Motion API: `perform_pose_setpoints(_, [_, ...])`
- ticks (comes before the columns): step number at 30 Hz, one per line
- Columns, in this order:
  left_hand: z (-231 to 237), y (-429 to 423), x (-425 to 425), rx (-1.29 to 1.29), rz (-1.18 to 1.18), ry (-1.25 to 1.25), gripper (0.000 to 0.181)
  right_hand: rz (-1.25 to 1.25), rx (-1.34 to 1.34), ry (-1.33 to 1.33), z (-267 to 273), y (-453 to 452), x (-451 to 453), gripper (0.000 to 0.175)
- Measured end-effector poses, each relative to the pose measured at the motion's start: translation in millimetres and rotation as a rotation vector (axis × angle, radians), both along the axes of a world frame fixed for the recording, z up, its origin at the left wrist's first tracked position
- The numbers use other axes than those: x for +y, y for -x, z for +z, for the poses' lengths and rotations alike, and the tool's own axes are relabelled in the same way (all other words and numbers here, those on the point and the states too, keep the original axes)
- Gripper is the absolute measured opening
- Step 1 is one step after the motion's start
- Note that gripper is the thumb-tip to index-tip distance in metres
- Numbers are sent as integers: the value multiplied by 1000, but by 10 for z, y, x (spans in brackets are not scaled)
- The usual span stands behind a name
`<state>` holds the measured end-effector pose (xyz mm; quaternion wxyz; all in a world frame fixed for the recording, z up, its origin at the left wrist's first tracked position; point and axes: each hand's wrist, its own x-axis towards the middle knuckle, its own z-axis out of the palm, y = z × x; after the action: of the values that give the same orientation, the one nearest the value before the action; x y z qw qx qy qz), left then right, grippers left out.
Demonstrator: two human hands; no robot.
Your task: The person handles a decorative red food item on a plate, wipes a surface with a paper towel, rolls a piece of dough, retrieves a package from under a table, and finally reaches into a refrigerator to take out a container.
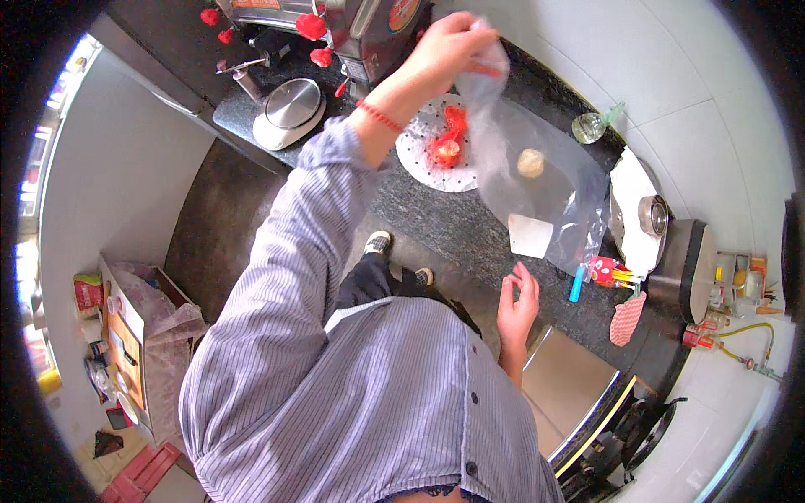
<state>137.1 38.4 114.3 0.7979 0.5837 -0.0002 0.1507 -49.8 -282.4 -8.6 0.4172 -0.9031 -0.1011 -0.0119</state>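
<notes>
My left hand (462,47), with a red bracelet at the wrist, pinches a clear plastic sheet (487,135) and lifts its edge above the dark stone counter. The rest of the sheet lies spread on the counter, with a round lump of dough (530,163) and a white flat scraper (530,236) at it; whether they lie on or under the plastic I cannot tell. Left of the sheet, a perforated white round paper (415,151) bears red plastic film (454,126) around a pale piece. My right hand (519,302) is empty, fingers apart, near the counter's front edge.
A kitchen scale (293,108) and a metal machine (365,38) stand at the left. Right of the sheet are a blue-handled tool (577,284), a metal ring (653,215), a dark bin (682,270) and a patterned cloth piece (627,319). A glass bottle (590,127) stands by the wall.
</notes>
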Motion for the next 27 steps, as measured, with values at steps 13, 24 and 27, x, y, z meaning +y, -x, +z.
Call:
perform_pose_setpoints(13, [86,111,475,29,-85,29,10,-17,54,-10,-62,-37,401,33])
perform_pose_setpoints(24, [62,133,544,22,19,-31,7,49,68,51,13,-239,621,34])
perform_pose_setpoints(27, [120,90,459,69,-29,-1,10,35,67,35,32,-265,623,34])
